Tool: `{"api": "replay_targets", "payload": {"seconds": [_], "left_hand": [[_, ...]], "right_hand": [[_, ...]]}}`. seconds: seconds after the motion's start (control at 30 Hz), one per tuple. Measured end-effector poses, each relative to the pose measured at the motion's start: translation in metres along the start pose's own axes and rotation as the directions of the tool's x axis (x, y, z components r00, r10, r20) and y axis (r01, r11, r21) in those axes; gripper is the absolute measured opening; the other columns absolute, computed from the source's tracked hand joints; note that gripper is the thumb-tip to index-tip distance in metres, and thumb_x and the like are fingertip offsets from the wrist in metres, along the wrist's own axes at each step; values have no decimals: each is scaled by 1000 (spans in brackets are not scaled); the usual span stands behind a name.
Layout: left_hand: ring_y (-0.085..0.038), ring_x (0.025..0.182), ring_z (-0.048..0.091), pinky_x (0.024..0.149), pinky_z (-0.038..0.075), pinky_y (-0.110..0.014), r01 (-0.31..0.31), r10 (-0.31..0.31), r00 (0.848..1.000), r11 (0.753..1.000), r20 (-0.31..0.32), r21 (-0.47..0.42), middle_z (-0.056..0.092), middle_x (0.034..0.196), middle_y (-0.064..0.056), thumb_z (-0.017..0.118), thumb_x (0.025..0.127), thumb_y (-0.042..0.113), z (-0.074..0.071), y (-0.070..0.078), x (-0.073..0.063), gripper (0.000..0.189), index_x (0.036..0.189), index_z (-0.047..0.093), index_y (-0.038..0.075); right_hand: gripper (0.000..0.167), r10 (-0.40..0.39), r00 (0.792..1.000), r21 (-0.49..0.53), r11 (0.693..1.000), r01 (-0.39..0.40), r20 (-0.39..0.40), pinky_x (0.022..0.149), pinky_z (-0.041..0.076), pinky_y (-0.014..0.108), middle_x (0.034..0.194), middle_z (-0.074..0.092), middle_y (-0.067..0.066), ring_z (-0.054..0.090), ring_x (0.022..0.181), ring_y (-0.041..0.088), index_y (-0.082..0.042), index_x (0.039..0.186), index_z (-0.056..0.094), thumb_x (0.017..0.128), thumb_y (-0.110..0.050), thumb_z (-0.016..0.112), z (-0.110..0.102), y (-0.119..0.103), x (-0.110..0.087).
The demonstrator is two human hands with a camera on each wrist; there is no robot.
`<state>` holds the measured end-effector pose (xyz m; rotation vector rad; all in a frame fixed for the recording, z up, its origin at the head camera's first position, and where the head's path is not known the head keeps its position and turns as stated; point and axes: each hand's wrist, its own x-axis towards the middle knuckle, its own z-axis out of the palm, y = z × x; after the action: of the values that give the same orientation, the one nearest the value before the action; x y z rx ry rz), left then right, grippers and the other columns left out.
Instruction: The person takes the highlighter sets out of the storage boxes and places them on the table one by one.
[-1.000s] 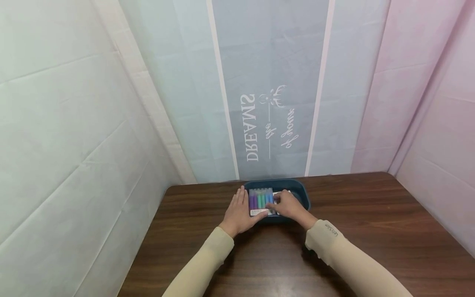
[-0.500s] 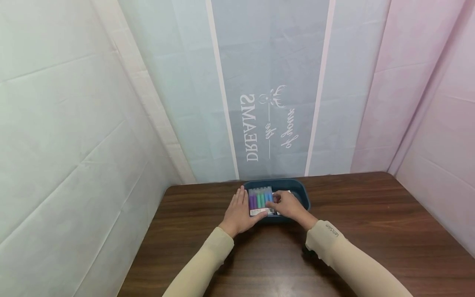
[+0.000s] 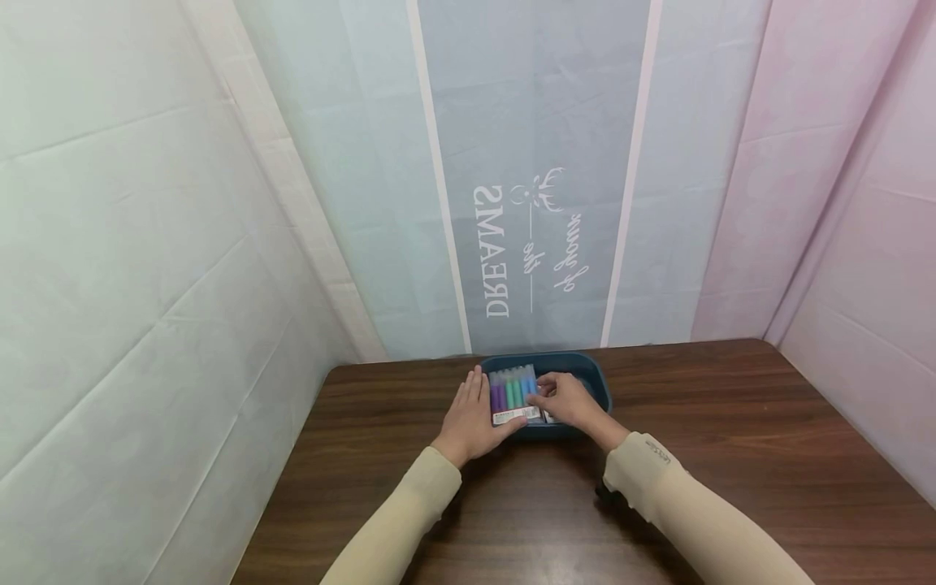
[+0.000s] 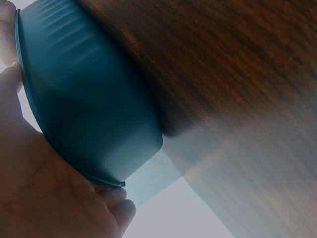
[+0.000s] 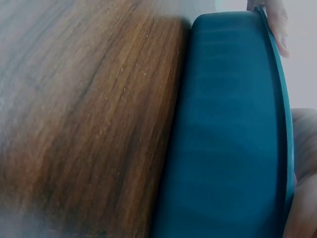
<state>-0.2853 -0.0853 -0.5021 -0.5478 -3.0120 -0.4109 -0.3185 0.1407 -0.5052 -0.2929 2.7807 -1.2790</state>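
A clear pack of markers [image 3: 514, 392], purple, green and blue with a white label, lies in the left part of a dark teal plastic basket [image 3: 595, 372]. My left hand [image 3: 468, 426] rests at the basket's left end, fingers straight and thumb reaching over the near rim toward the label. In the left wrist view that palm [image 4: 49, 198] lies along the rim. My right hand [image 3: 574, 406] reaches in from the right, thumb and fingertips pinching the pack's right edge. Under the right hand shows a bit of a white item, mostly hidden. The right wrist view shows mainly the basket's outer wall [image 5: 223, 124].
The basket stands at the far edge of a dark wood-grain table [image 3: 526, 520]. Right behind it hangs a pastel striped cloth [image 3: 541, 122] with mirrored lettering. Pale cloth walls [image 3: 146, 284] stand to the left and right.
The marker pack has tilted slightly, its far end shifting up and away. The right fingers have moved a little with it, while the left hand stays in place.
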Motion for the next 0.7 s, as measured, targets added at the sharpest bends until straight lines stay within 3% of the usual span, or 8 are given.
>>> {"api": "replay_targets", "payload": {"seconds": [0.2, 0.7], "left_hand": [[-35, 165, 18, 133, 20, -45, 10, -10, 1000, 1000, 5, -4, 17, 178, -21, 48, 96, 84, 0, 1, -2, 116, 167, 25, -6], [-35, 165, 17, 133, 19, -45, 26, -26, 1000, 1000, 5, -6, 16, 178, -20, 48, 96, 84, 4, 5, -5, 116, 168, 25, -4]], "right_hand": [[46, 22, 1000, 137, 990, -25, 20, 67, 62, 34, 105, 73, 15, 70, 77, 17, 11, 136, 65, 100, -14, 78, -4, -3, -1], [48, 84, 995, 268, 958, -98, 61, 78, 66, 38, 117, 75, 22, 77, 89, 22, 6, 137, 66, 99, -18, 81, -9, 2, -3]]}}
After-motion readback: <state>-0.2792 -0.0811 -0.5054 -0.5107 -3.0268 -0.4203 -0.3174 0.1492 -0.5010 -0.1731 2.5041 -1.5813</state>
